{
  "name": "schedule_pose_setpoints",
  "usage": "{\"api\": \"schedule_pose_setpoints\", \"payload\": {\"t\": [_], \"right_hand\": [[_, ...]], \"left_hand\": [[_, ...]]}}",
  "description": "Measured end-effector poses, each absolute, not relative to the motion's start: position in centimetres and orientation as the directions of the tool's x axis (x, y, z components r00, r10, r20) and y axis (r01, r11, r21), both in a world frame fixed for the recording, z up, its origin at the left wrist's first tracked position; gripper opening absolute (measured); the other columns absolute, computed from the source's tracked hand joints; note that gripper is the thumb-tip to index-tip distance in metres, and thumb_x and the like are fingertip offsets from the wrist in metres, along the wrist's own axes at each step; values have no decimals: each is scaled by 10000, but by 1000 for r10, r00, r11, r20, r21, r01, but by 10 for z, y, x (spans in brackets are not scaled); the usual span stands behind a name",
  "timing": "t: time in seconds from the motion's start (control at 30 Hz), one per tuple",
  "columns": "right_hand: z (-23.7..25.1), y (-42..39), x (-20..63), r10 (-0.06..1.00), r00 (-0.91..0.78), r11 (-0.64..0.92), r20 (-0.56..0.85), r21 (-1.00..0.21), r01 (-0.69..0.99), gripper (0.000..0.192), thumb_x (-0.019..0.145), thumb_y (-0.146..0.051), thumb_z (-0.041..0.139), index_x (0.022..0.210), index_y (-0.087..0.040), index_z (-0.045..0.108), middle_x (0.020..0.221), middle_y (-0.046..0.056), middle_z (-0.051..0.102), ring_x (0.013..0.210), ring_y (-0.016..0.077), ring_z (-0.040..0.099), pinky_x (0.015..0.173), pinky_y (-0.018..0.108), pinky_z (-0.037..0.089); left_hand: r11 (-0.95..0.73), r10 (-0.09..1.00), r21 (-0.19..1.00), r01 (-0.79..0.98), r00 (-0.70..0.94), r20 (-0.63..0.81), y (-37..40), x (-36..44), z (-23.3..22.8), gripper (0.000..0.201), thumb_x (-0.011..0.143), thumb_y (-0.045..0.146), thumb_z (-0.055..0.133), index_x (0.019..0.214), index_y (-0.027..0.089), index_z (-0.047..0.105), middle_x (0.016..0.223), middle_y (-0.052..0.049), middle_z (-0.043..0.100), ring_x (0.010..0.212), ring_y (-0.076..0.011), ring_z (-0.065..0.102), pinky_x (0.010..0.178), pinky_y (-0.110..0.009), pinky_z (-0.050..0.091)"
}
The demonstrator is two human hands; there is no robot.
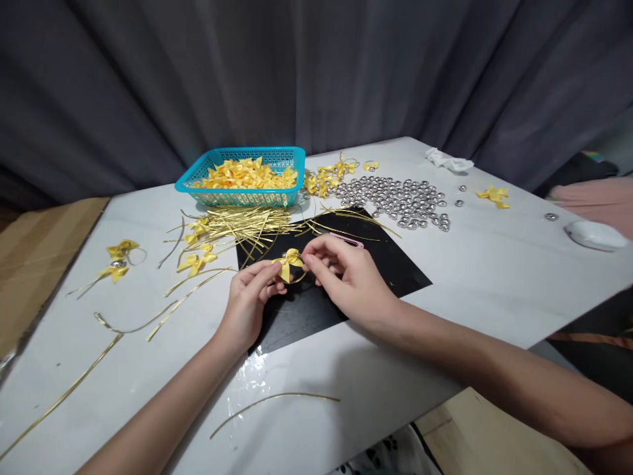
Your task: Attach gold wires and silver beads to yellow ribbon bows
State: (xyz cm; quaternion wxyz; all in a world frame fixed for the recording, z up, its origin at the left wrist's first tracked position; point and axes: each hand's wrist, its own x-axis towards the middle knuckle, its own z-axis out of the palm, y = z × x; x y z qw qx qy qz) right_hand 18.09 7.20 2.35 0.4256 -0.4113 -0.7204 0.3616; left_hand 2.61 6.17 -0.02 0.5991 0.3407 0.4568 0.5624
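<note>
A yellow ribbon bow [289, 262] with a small silvery piece at its middle is held up over a black mat [316, 323]. My left hand [247, 290] pinches the bow's left side between thumb and fingers. At its right side, the thumb and index finger of my right hand [346, 274] close on a thin gold twist tie [299, 277], which curves below the bow between the hands. The exact grip of the right fingertips is partly hidden. Just beyond the hands lies a pile of gold twist ties [247, 224].
A blue basket [237, 198] of yellow bows stands at the back. Silver beads [395, 198] are spread to its right. Finished-looking bows [119, 260] lie at left, a white dish [596, 235] at right. A loose gold tie [274, 398] lies near the front edge.
</note>
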Motion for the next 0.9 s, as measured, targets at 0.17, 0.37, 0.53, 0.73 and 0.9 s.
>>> {"api": "schedule_pose_setpoints", "payload": {"t": [0.17, 0.37, 0.53, 0.73, 0.9], "right_hand": [[23, 70, 182, 833, -319, 553, 453, -711, 434, 115, 864, -130, 471, 778, -152, 546, 756, 34, 565, 671, 112, 518, 614, 243, 421], [19, 65, 181, 774, -387, 629, 501, -679, 379, 123, 856, -116, 452, 798, -162, 550, 743, 38, 566, 663, 123, 515, 595, 246, 420], [19, 66, 181, 776, -367, 629, 513, -675, 386, 113, 843, -103, 457, 790, -151, 544, 723, 30, 540, 648, 117, 496, 576, 237, 403], [20, 70, 181, 788, -339, 615, 514, -686, 389, 113, 815, -79, 465, 747, -134, 537, 716, 21, 529, 615, 96, 466, 561, 218, 376], [18, 71, 181, 802, -336, 594, 493, -711, 375, 97, 818, -97, 477, 751, -140, 533, 716, 18, 531, 627, 100, 463, 583, 226, 372]], "left_hand": [[163, 982, 914, -371, -29, -186, 62, 25, 2, 131, 642, 266, 714, 645, 135, 713, 617, -17, 666, 506, -64, 521, 518, -162, 452], [172, 985, 902, -397, 69, -158, 61, 23, 4, 111, 642, 234, 673, 630, 139, 730, 623, -34, 671, 548, -89, 549, 543, -174, 462], [156, 987, 922, -354, 92, -131, 60, 22, 3, 76, 611, 211, 713, 658, 157, 740, 709, -17, 667, 621, -90, 538, 552, -164, 448], [147, 988, 949, -281, 84, -128, 61, 21, -1, 41, 622, 204, 752, 653, 185, 733, 668, 17, 652, 591, -64, 503, 549, -143, 417], [173, 979, 947, -269, 155, -135, 60, 21, -1, 99, 612, 205, 769, 703, 177, 744, 699, 3, 683, 637, -78, 566, 604, -146, 457]]}}
